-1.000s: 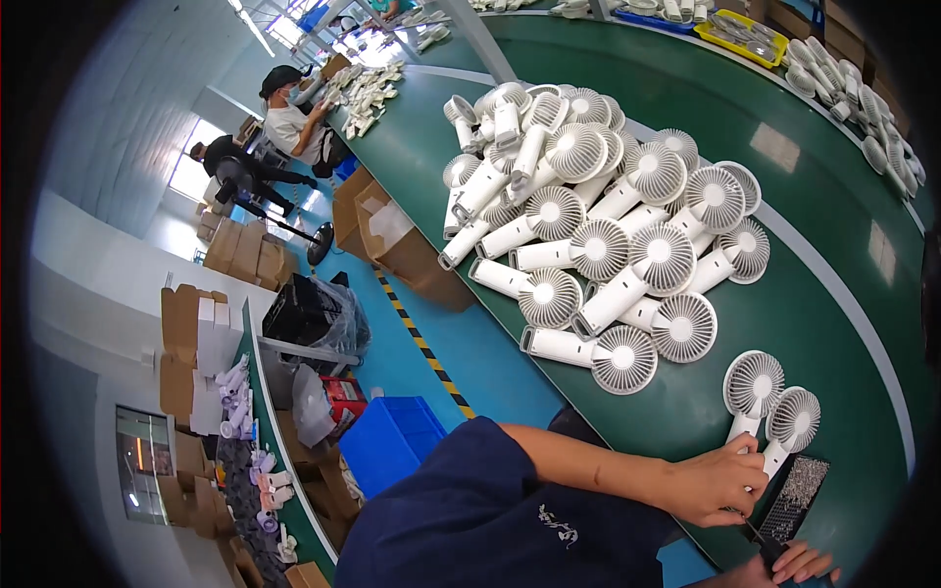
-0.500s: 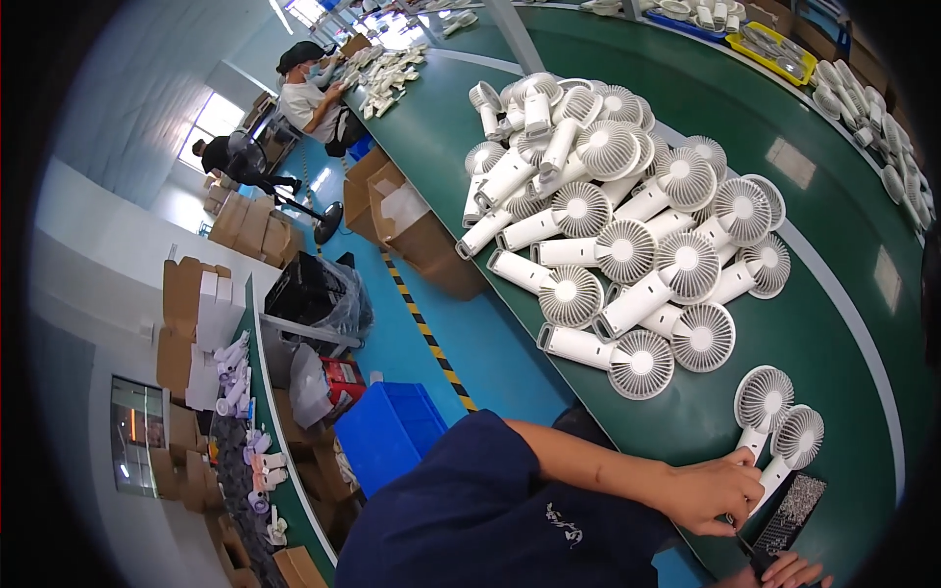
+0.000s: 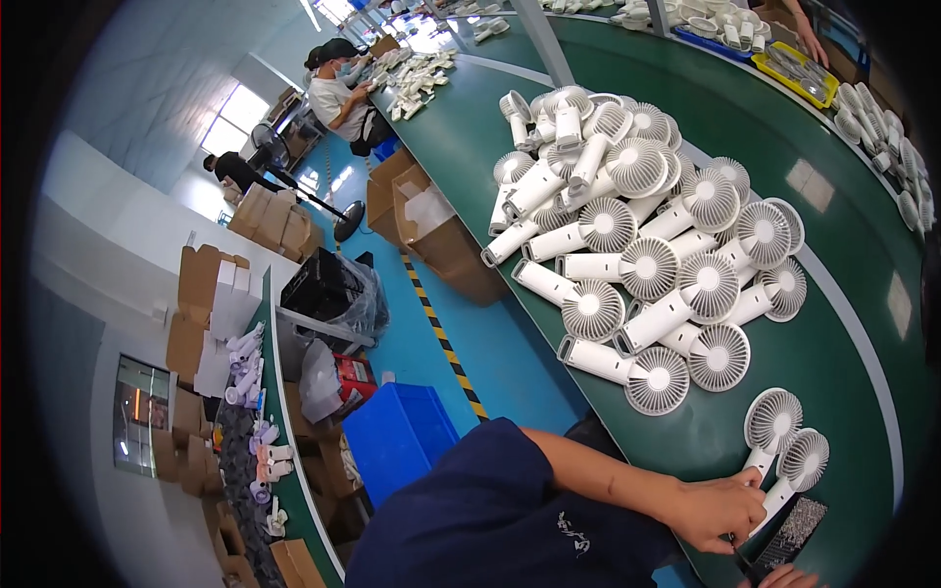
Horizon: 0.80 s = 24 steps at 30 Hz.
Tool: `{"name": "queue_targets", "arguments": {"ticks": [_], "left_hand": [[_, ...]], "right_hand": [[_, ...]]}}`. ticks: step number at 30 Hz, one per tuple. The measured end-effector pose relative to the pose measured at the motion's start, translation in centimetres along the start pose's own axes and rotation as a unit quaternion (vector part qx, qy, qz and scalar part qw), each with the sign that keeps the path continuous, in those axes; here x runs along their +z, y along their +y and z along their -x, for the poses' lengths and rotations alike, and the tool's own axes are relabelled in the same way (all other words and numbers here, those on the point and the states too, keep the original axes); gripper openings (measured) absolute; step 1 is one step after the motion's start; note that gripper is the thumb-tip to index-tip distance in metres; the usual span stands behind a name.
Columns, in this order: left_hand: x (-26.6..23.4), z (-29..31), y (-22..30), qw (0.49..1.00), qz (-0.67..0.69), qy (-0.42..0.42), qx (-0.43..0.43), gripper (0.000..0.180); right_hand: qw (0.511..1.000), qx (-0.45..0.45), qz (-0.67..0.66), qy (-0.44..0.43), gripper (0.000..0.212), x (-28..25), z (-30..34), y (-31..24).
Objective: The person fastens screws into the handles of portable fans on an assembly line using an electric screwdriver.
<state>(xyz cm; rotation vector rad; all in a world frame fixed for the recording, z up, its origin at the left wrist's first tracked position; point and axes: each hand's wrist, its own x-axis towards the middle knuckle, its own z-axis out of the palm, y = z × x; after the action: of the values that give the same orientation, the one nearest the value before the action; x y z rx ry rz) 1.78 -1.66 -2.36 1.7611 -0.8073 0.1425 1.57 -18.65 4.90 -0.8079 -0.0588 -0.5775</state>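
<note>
At the bench's near right edge, my left hand (image 3: pixel 720 512) is closed round the handle end of a white handheld fan (image 3: pixel 773 421). A second handheld fan (image 3: pixel 804 461) lies right against it, its handle running beside my fingers. My right hand (image 3: pixel 790 576) shows only in part at the lower edge, its fingers curled around a slim dark tool (image 3: pixel 747 566) whose tip reaches toward my left hand; its exact kind is hidden. Close by is a dark tray (image 3: pixel 796 529) of small metal pieces that look like screws.
A large heap of white handheld fans (image 3: pixel 647 265) covers the green bench (image 3: pixel 686 441) ahead. Beyond lie a yellow tray (image 3: pixel 784 69) and more fans. On the left stand a blue bin (image 3: pixel 397 441) and a cardboard box (image 3: pixel 446 245). A co-worker (image 3: pixel 338 98) sits farther along.
The whole view has shifted slightly, so the scene sits lower and farther right. My left hand keeps its hold on the fan. A co-worker's arm now shows at the far top right.
</note>
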Motion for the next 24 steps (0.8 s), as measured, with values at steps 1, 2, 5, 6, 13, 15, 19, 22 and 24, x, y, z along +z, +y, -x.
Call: {"name": "queue_targets", "arguments": {"ticks": [1, 2, 5, 6, 13, 15, 19, 22, 24], "left_hand": [[-0.2, 0.1, 0.0, 1.0, 0.004, -0.014, 0.002, 0.01], [-0.2, 0.2, 0.1, 1.0, 0.012, -0.026, 0.004, 0.01], [0.0, 0.6, 0.4, 0.997, 0.033, -0.064, 0.018, 0.009], [0.2, 0.7, 0.5, 0.997, 0.036, -0.064, 0.019, 0.009], [-1.2, 0.0, 0.8, 0.991, -0.125, -0.012, 0.036, 0.028], [-3.0, -1.0, 1.6, 0.979, -0.183, -0.068, -0.062, 0.056], [-4.8, -1.1, 1.5, 0.952, -0.262, -0.107, -0.114, 0.063], [-4.3, -0.4, 0.8, 0.95, -0.253, -0.136, -0.119, 0.059], [-3.8, 0.1, 0.7, 0.941, -0.285, -0.145, -0.109, 0.058]], "right_hand": [[0.999, 0.006, -0.008, -0.032, 0.083, -0.5, 0.0, 0.0], [0.999, 0.006, -0.006, -0.032, 0.083, -0.8, -0.1, -0.1], [0.978, 0.078, -0.115, -0.156, 0.086, -1.6, 0.0, -0.4], [0.965, 0.09, -0.154, -0.192, 0.087, -1.7, -0.1, -0.3], [0.987, -0.03, -0.058, -0.145, 0.068, -1.0, 2.1, 0.6], [0.987, -0.044, -0.034, -0.149, 0.069, 0.4, 1.7, 1.8], [0.98, -0.037, 0.011, -0.193, 0.069, -0.1, 1.3, 1.0], [0.974, -0.044, 0.047, -0.216, 0.066, -0.1, 2.0, 0.9], [0.97, -0.066, 0.07, -0.222, 0.07, 0.2, 1.5, 0.9]]}}
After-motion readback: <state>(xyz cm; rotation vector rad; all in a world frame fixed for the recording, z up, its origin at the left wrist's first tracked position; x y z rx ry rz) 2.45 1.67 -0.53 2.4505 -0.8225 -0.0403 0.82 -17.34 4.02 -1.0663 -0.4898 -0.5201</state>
